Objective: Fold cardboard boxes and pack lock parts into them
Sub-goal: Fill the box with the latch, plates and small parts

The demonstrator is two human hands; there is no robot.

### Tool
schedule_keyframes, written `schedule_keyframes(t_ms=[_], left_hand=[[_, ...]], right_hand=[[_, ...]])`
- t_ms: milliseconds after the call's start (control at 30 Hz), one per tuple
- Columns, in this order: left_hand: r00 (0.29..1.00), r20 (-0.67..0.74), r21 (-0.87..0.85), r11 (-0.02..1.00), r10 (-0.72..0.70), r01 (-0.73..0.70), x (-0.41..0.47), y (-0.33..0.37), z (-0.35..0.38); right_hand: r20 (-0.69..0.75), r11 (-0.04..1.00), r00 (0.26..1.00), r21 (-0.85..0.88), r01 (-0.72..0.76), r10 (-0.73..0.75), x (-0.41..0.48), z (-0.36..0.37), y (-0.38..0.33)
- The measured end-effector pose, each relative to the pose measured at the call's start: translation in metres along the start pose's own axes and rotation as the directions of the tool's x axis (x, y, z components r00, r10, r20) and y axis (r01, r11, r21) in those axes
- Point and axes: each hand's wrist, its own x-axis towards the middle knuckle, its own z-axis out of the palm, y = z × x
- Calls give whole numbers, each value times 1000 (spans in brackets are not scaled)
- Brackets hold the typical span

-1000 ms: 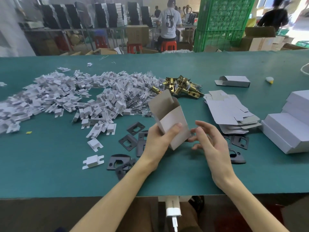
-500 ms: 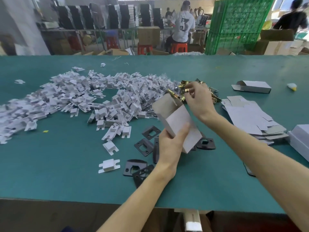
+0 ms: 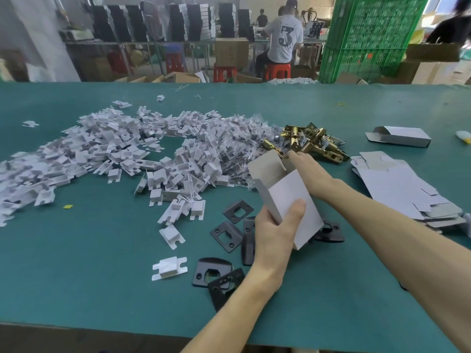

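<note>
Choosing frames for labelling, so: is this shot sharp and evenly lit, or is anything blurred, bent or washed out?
Head view: light soft and even, shadows faint; the box in the left hand is sharp; the white clip pile smears toward the left edge; the person at top right is blurred; the green crate leans from wide-angle distortion.

Single head-worn wide-angle view, facing forward and down, close over the green table [image 3: 102,276], far workshop [image 3: 229,47] seemingly blurred.
</note>
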Motion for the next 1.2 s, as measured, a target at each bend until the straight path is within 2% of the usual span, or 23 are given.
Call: schedule_keyframes(t_ms=[167, 267, 333, 400, 500, 600, 733, 900, 967, 1033, 1100, 1200], left_hand=[[1000, 7, 5, 1000, -6, 6, -3, 3, 1], [1000, 11, -2, 1000, -9, 9, -3, 3, 1], [999, 35, 0, 1000, -4, 4, -5, 4, 2], [998, 60, 0, 1000, 0, 0, -6, 4, 2], [993, 121, 23, 1000, -15, 12, -7, 7, 1], [969, 246, 109, 994, -34, 8, -10, 7, 1], [939, 342, 182, 983, -40, -25, -13, 6, 1], [924, 382, 213, 976, -35, -52, -12, 5, 0], [925, 378, 205, 978, -40, -42, -13, 6, 1], [931, 362, 195, 981, -52, -21, -14, 6, 1], [927, 371, 193, 981, -54, -20, -14, 7, 0], [912, 408, 187, 981, -41, -40, -16, 8, 0]], right_hand=[[-95, 999, 995, 21, 35, -33, -10, 2, 14], [-241, 999, 970, 29, 43, -35, -24, 8, 23], [-370, 993, 929, 116, 23, 22, -31, 7, 29], [-438, 970, 893, 243, 10, 101, -37, 0, 35], [-436, 927, 883, 375, 3, 173, -49, -15, 44], [-400, 869, 890, 496, 8, 220, -69, -28, 46], [-410, 791, 882, 607, 74, 232, -96, -43, 45], [-545, 711, 778, 678, 188, 314, -120, -78, 39], [-631, 701, 712, 657, 279, 308, -131, -94, 33], [-679, 682, 677, 640, 355, 285, -140, -108, 25], [-678, 672, 695, 633, 385, 241, -147, -117, 16], [-611, 685, 781, 625, 374, 130, -153, -116, 1]])
